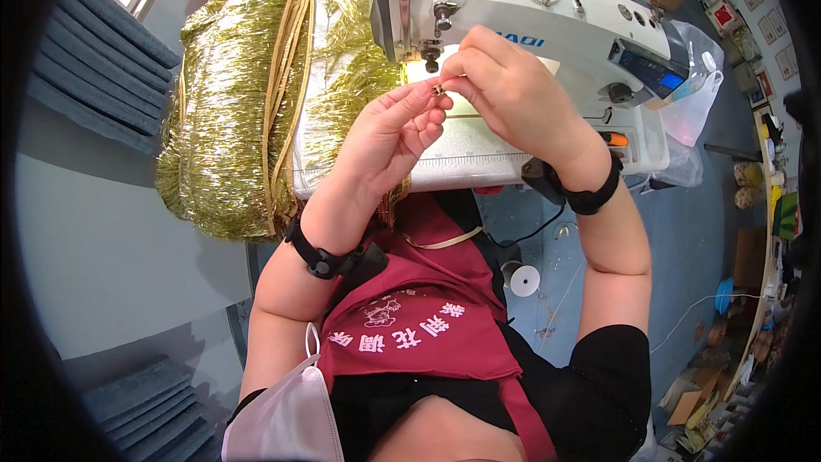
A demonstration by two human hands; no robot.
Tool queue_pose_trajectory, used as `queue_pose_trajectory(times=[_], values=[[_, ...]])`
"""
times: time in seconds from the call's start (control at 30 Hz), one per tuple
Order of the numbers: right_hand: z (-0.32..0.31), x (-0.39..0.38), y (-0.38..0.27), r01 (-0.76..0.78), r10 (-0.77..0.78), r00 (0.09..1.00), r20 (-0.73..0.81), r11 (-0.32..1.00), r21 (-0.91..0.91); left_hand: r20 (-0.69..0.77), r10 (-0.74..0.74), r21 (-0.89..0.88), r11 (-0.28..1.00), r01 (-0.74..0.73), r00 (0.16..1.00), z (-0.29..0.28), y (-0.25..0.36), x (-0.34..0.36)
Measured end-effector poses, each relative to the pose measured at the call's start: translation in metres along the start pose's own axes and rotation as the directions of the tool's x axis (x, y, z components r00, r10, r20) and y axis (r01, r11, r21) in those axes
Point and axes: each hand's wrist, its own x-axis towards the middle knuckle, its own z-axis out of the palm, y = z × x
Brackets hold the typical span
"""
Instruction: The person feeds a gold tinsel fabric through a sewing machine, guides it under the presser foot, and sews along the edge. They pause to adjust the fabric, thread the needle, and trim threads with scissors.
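My left hand (395,124) and my right hand (513,94) meet in front of the needle end of a white sewing machine (496,13). Between their fingertips is a small shiny brass-coloured metal piece (438,91), too small to name surely. My left thumb and forefinger pinch it from the left, the other fingers curling below. From the right, my right thumb and forefinger close on it, partly hiding it. Both hands are above the machine bed (462,162). Gold-green tinsel fringe (342,77) lies just left of my left hand.
A thick roll of tinsel fringe (222,103) with gold bands (286,77) covers the table's left side. An orange-handled tool (613,139) rests at the bed's right. A plastic bag (697,94) hangs beyond the machine. On the floor is a white spool (524,281).
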Motion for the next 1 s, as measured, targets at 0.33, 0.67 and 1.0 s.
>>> queue_pose_trajectory(times=[0.33, 0.67, 1.0], values=[[0.001, -0.015, 0.003, 0.008, -0.009, 0.996, -0.087, 1.000, -0.005, 0.013, -0.065, -0.003, 0.998, 0.065, 0.998, 0.007, -0.004, 0.002], [-0.004, -0.023, -0.001, 0.037, -0.055, 0.989, -0.138, 0.991, -0.129, 0.442, 0.679, 0.879, -0.199, -0.434, 0.585, 0.024, -0.011, -0.011], [0.002, -0.024, -0.004, -0.029, 0.024, 0.989, -0.149, 0.999, -0.033, 0.133, 0.606, 0.834, 0.359, -0.419, 0.784, 0.030, -0.017, -0.013]])
